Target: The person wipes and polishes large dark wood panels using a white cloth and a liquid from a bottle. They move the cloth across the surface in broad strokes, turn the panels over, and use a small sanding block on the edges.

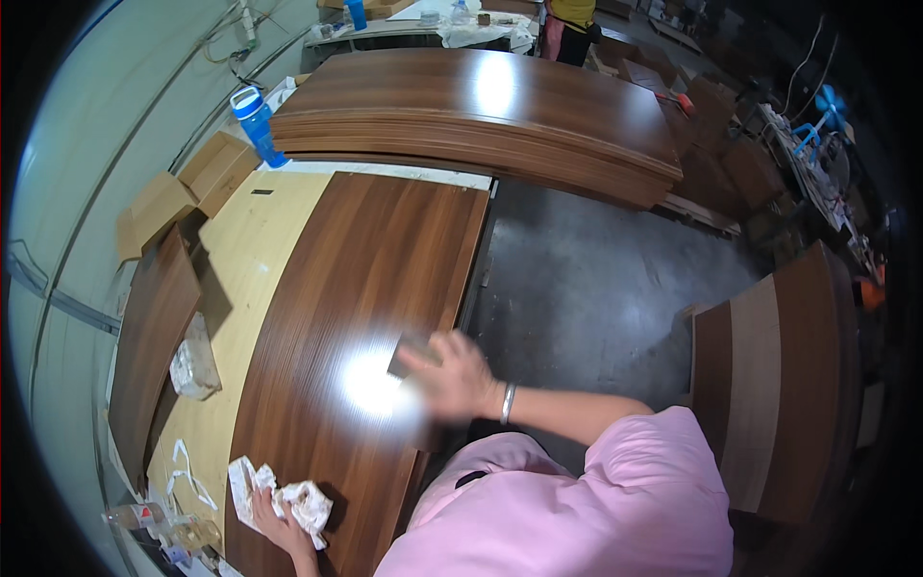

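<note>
A long brown wood-grain panel (pixel 356 279) lies flat on the pale worktop, running away from me. Over the panel's right edge, my right hand (pixel 452 378), smeared by motion, grips a small brownish block (pixel 411 356). The block is blurred too, so whether it touches the surface is hard to tell. At the panel's near left, my left hand (pixel 279 527) has its fingers around a crumpled white cloth (pixel 306 505) that rests on the wood.
Beyond the panel stands a stack of brown panels (pixel 461 106), with a blue bottle (pixel 255 125) at its left. An open cardboard box (pixel 216 173), a leaning brown board (pixel 154 356) and plastic bottles (pixel 135 516) line the left side. More boards (pixel 769 385) stand at right. A person (pixel 572 24) is far off.
</note>
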The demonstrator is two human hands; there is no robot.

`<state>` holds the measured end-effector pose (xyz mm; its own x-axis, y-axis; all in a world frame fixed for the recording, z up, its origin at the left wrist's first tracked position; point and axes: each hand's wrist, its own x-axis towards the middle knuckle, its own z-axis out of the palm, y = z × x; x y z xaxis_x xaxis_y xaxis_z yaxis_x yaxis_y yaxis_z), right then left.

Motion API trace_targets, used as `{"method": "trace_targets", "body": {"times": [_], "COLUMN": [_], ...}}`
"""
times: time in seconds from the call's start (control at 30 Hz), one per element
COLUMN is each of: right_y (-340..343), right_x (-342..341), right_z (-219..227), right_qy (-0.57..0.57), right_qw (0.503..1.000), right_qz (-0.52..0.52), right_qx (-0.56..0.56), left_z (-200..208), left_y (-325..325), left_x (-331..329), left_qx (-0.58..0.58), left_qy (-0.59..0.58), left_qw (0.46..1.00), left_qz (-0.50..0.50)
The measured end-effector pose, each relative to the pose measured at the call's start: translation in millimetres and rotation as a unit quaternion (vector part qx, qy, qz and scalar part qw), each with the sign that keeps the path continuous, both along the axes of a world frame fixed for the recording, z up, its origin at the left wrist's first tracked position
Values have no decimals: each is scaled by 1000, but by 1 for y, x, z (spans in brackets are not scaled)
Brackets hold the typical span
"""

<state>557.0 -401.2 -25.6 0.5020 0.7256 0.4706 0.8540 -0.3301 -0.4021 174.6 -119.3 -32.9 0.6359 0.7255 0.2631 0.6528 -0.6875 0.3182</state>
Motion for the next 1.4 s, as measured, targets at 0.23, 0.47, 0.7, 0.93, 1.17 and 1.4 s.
{"method": "trace_targets", "body": {"times": [0.23, 0.47, 0.7, 0.93, 1.17, 1.4], "right_y": [43, 90, 83, 61, 68, -27], "right_x": [-224, -440, -425, -410, -437, -181], "right_z": [12, 4, 27, 30, 10, -21], "right_qy": [33, 27, 63, 56, 44, -159], "right_qw": [970, 861, 905, 945, 872, 982], "right_qz": [240, 508, 421, 322, 488, -99], "right_qx": [10, 30, -17, -24, -14, -39], "left_z": [17, -5, -2, -3, -5, 2], "left_y": [82, 105, 108, 107, 110, 108], "left_x": [-21, -25, -45, -36, -37, -33], "left_qx": [32, 52, 66, 89, 47, 48], "left_qy": [83, 68, 55, 51, 39, 36], "left_qw": [986, 994, 995, 994, 997, 997], "left_qz": [-141, -72, -53, -35, -41, -40]}}
